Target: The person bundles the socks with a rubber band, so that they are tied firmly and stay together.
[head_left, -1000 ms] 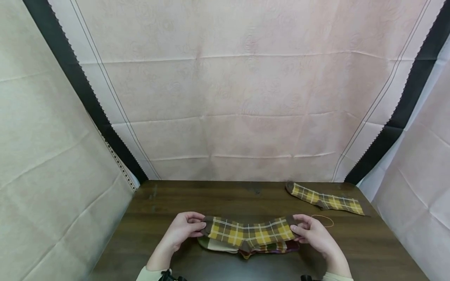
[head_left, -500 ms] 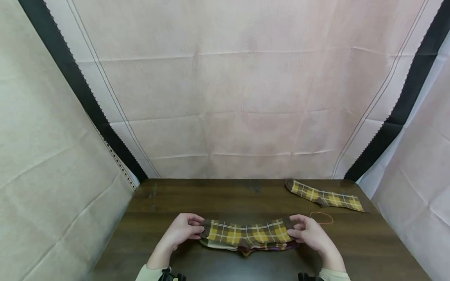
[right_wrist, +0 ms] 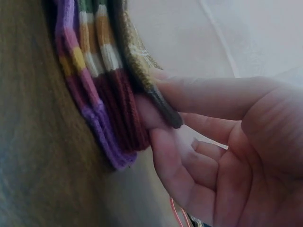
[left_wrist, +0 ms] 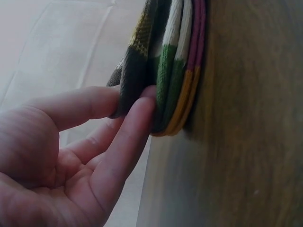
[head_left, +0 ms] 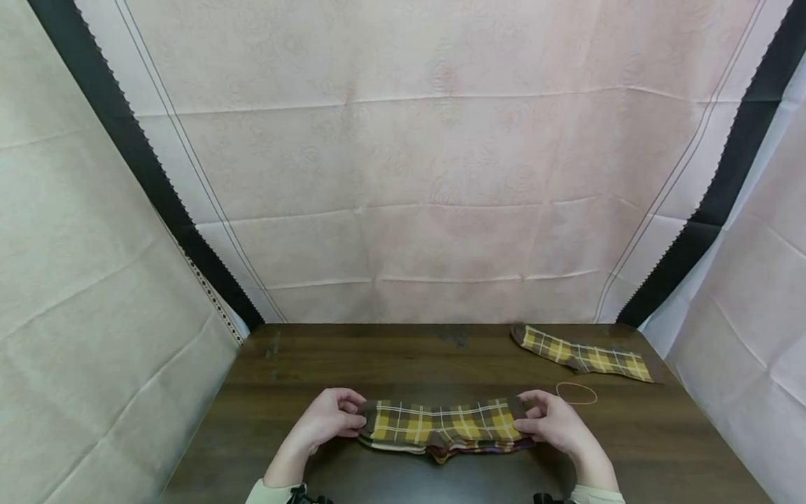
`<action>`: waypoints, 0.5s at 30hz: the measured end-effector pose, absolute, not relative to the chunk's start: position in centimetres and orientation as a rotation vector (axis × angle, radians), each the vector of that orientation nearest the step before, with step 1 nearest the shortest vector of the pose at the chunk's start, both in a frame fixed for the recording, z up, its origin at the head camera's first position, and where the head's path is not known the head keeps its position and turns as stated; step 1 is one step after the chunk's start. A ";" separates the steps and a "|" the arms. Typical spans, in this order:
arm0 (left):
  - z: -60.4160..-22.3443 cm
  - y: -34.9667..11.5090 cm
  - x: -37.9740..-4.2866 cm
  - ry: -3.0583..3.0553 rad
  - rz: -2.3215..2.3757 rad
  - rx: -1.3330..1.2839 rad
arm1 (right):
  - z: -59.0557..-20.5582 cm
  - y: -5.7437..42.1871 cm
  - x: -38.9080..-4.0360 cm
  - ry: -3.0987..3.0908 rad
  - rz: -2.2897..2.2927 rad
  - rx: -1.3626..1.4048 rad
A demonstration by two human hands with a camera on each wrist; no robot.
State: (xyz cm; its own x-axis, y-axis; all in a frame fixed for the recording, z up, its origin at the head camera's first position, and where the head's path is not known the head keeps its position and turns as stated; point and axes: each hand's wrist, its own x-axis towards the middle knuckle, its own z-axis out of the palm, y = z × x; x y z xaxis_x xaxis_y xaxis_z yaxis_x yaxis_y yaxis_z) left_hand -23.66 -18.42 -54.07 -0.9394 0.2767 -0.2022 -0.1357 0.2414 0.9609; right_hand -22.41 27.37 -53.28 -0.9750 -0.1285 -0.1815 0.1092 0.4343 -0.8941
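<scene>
Both hands hold a yellow and brown plaid sock (head_left: 443, 420) stretched sideways. My left hand (head_left: 329, 420) pinches its dark left end between thumb and fingers. At the other dark end, my right hand (head_left: 553, 421) does the same. Directly beneath lies a stack of folded-flat socks (head_left: 441, 453), mostly covered by the plaid one. The left wrist view shows green-ended layers (left_wrist: 164, 90) and a magenta and orange pair (left_wrist: 191, 80) in the stack, fingertips right beside them. Maroon ends (right_wrist: 124, 118) and a purple sock (right_wrist: 106, 137) appear in the right wrist view.
A matching yellow plaid sock (head_left: 582, 355) lies at the back right of the brown wooden table (head_left: 352, 357). Near my right hand is a thin orange elastic loop (head_left: 595, 399). Pale fabric walls (head_left: 441, 210) enclose the table at the back and sides.
Both hands have lowered the plaid sock slightly, and it now covers more of the stack. The right hand has shifted a little left. Both grips stay the same.
</scene>
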 end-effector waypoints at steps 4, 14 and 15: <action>-54.1 -18.4 -23.7 2.196 1.737 0.113 | -53.1 27.5 -22.2 2.466 -1.546 -0.016; -53.8 -18.3 -23.6 2.188 1.736 0.098 | -53.0 27.0 -22.2 2.510 -1.520 0.076; -53.8 -18.3 -23.6 2.189 1.734 0.096 | -53.0 27.0 -22.2 2.518 -1.515 0.089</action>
